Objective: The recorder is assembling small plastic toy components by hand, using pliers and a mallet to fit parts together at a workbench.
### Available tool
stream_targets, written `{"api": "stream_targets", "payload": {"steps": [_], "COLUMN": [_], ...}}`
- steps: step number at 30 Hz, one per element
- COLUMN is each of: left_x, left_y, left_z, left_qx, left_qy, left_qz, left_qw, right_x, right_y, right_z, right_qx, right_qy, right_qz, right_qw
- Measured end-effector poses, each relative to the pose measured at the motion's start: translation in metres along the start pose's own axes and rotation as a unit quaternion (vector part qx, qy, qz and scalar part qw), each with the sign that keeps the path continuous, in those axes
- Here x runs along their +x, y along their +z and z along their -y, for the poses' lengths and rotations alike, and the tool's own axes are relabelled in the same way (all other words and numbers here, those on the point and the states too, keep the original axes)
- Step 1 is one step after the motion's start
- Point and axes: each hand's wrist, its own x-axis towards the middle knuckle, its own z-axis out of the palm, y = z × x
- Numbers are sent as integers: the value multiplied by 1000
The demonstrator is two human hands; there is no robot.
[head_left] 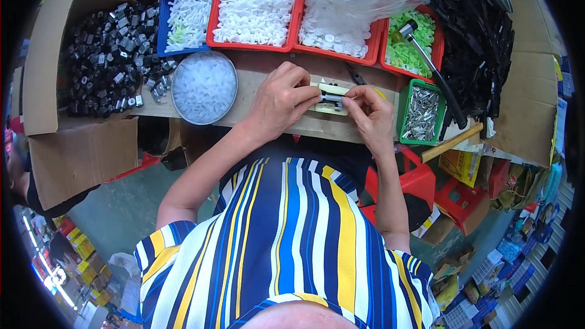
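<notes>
At the middle of the bench's front edge, a small dark part with greyish ends [332, 98] sits over a cream-coloured block [333, 89]. My left hand [281, 100] pinches the part's left end, its fingers closed and pointing right. From the other side, my right hand [370, 113] holds the right end between thumb and forefinger. The fingertips cover both ends, so the part's exact kind cannot be made out. Just behind the block lies a dark-handled tool [356, 74], perhaps pliers, partly seen.
Red trays of white plastic pieces [256, 3] line the back, beside a blue tray [186, 21] and a red tray of green pieces [414, 42]. A round dish [204, 88] stands left. At right are a green tray of metal pins [421, 113] and a hammer [436, 73].
</notes>
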Motion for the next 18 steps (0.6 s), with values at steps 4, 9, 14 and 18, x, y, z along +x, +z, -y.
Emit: {"api": "stream_targets", "payload": {"steps": [4,9,14,18], "left_x": [1,1,1,2], "left_y": [1,4,1,2], "left_z": [-2,-3,-3,-5], "left_qx": [7,0,11,19], "left_qy": [6,7,6,-6], "left_qz": [-9,-24,-11,-11], "left_qw": [1000,1000,1000,1000], "right_x": [3,6,11,12], "right_y": [-5,-7,-9,-16], "right_z": [-5,-4,-2,-1], "right_qx": [-29,-62,-164,-178], "right_qy": [-39,-144,-273,-294], "right_qz": [7,6,-5,-5], "right_qw": [999,988,948,939]}}
